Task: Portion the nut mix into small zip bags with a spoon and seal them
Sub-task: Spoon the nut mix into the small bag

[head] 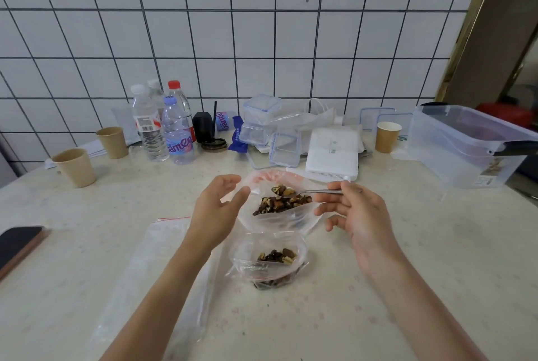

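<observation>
Both forearms reach forward over the counter (407,244). The left hand (215,209) is cupped, thumb and fingers curled round a bag's rim. The right hand (353,212) pinches a spoon handle between thumb and forefinger, other fingers loosely spread.

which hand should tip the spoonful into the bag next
Right. The right hand already pinches the spoon, loaded with nuts, over the open bag. The left hand is at the bag's rim, holding it open.
</observation>
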A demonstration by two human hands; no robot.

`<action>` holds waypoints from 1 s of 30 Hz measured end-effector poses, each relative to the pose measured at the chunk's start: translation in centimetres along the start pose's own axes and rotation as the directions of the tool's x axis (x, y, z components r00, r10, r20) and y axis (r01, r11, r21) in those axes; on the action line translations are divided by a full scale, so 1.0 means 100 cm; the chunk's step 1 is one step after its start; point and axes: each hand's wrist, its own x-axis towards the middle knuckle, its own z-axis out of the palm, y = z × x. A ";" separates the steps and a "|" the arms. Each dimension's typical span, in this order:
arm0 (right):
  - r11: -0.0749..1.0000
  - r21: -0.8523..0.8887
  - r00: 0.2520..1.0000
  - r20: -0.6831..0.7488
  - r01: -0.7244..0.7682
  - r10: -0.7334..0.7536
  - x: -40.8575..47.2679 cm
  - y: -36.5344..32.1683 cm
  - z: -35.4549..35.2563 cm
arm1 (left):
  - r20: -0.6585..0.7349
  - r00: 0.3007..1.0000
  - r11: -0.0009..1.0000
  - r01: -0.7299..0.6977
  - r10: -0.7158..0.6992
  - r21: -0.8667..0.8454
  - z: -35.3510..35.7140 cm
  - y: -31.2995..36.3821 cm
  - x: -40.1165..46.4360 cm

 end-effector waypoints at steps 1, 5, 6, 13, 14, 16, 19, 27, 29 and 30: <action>1.000 -0.003 1.000 0.013 0.006 -0.006 -0.006 -0.003 -0.002 | -0.008 0.999 0.999 -0.036 0.036 0.041 -0.002 0.002 -0.006; 0.999 -0.045 0.998 0.070 0.009 -0.006 -0.029 -0.007 -0.011 | -0.029 0.990 0.965 -0.126 0.136 0.232 -0.011 0.003 -0.035; 0.998 -0.062 0.996 0.086 0.008 -0.002 -0.035 -0.006 -0.013 | -0.031 0.990 0.953 -0.126 0.140 0.274 -0.014 0.001 -0.043; 0.974 -0.215 0.981 0.194 0.068 -0.025 -0.064 0.009 -0.010 | 0.123 0.992 0.930 -0.040 -0.005 0.366 -0.019 -0.007 -0.079; 0.959 -0.259 0.972 0.230 0.112 -0.051 -0.067 0.011 -0.009 | 0.127 0.992 0.933 -0.060 0.015 0.355 -0.018 -0.007 -0.081; 0.895 -0.371 0.937 0.326 0.246 -0.122 -0.073 0.014 -0.007 | 0.126 0.990 0.935 -0.102 0.062 0.341 -0.018 -0.006 -0.082; 0.698 -0.513 0.811 0.560 0.500 -0.169 -0.080 0.013 -0.012 | 0.126 0.985 0.932 -0.157 0.121 0.328 -0.019 -0.004 -0.080; 0.636 -0.509 0.773 0.592 0.579 -0.229 -0.082 0.006 -0.019 | 0.118 0.984 0.934 -0.165 0.134 0.318 -0.020 -0.009 -0.080; 0.781 -0.441 0.859 0.458 0.443 -0.229 -0.078 0.006 -0.018 | 0.121 0.986 0.942 -0.147 0.115 0.303 -0.021 -0.009 -0.079; 0.825 -0.405 0.889 0.396 0.395 -0.231 -0.075 0.007 -0.017 | 0.121 0.987 0.945 -0.134 0.102 0.297 -0.021 -0.010 -0.079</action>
